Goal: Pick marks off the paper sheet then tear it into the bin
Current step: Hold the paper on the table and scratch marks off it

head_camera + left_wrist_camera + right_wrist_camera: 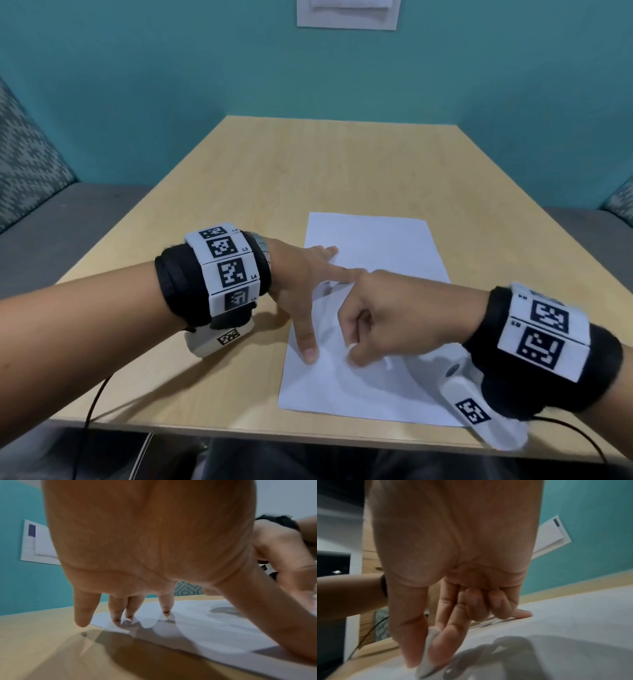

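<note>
Paper sheet (373, 240) lies flat on the tabletop (274, 178), white, near the front edge, under both hands. Left hand (294, 274) is spread, fingers (116, 609) straight and splayed, tips pressing down on the sheet's left part; thumb (306, 337) stretched toward the near side, tip also on the paper. Little finger (84, 609) hangs just off the sheet edge, over bare wood. Right hand (387, 315) sits just right of the left thumb, crossing over the left index finger. Its thumb and index finger (443, 646) pinch a small white eraser-like piece (428, 654), the lower end touching the sheet; ring and little fingers curl into the palm. Faint grey smudges (329, 289) show on the paper between the two hands, too blurred to read. Both wrists carry black bands with white coded tags (226, 267). Teal wall (171, 68) behind, a white panel (347, 13) mounted on it.
</note>
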`<state>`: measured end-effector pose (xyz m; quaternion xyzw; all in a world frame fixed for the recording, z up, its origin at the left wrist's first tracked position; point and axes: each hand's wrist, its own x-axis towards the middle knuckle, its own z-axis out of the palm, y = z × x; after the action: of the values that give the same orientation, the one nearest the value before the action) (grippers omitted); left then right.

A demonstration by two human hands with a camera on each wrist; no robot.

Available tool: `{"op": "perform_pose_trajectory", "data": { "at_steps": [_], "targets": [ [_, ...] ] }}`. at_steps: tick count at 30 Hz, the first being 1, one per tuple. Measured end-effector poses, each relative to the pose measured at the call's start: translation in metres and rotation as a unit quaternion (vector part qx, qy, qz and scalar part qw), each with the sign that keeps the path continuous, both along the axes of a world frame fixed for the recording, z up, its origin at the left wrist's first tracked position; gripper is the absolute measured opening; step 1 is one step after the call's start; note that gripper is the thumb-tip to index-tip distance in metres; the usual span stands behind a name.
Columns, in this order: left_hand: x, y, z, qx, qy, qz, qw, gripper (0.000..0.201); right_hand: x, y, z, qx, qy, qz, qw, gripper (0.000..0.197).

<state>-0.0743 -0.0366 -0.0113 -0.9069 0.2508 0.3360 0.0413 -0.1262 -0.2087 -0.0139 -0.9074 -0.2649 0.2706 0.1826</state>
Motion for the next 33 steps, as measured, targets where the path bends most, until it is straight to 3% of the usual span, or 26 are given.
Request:
{"op": "perform_pose_trajectory", "data": {
  "at_steps": [5, 12, 15, 18, 22, 25, 29, 33],
  "targets": [
    [-0.005, -0.01, 0.003, 0.021, -0.044, -0.042, 0.998, 0.139, 0.024, -0.015, 0.002, -0.005, -0.087, -0.092, 0.992, 0.007],
    [-0.005, -0.002, -0.012, -0.055, 0.009, -0.048, 0.997, 0.129, 0.018, -0.017, 0.001, -0.01, -0.103, -0.106, 0.989, 0.012],
    [-0.008, 0.001, -0.011, -0.074, 0.018, -0.041, 0.996, 0.116, 0.005, -0.012, -0.001, -0.025, -0.147, -0.062, 0.987, 0.022],
    [-0.012, 0.001, -0.006, -0.085, 0.031, -0.019, 0.996, 0.093, -0.011, -0.004, 0.003, -0.029, -0.114, 0.011, 0.993, 0.011],
    [-0.018, -0.005, -0.006, -0.073, 0.0, -0.019, 0.997, 0.127, 0.003, -0.017, 0.003, -0.024, -0.113, -0.047, 0.992, 0.006],
    [-0.02, -0.008, -0.007, -0.073, -0.003, -0.017, 0.997, 0.129, 0.001, -0.019, -0.001, -0.024, -0.136, -0.056, 0.989, 0.007],
    [-0.017, -0.011, -0.002, -0.057, 0.017, -0.015, 0.998, 0.132, -0.014, -0.01, 0.002, -0.008, -0.03, 0.01, 0.999, 0.008],
    [-0.012, -0.014, -0.004, -0.048, 0.023, -0.027, 0.998, 0.131, 0.01, -0.018, 0.002, -0.027, -0.136, -0.052, 0.989, 0.011]
  ]
}}
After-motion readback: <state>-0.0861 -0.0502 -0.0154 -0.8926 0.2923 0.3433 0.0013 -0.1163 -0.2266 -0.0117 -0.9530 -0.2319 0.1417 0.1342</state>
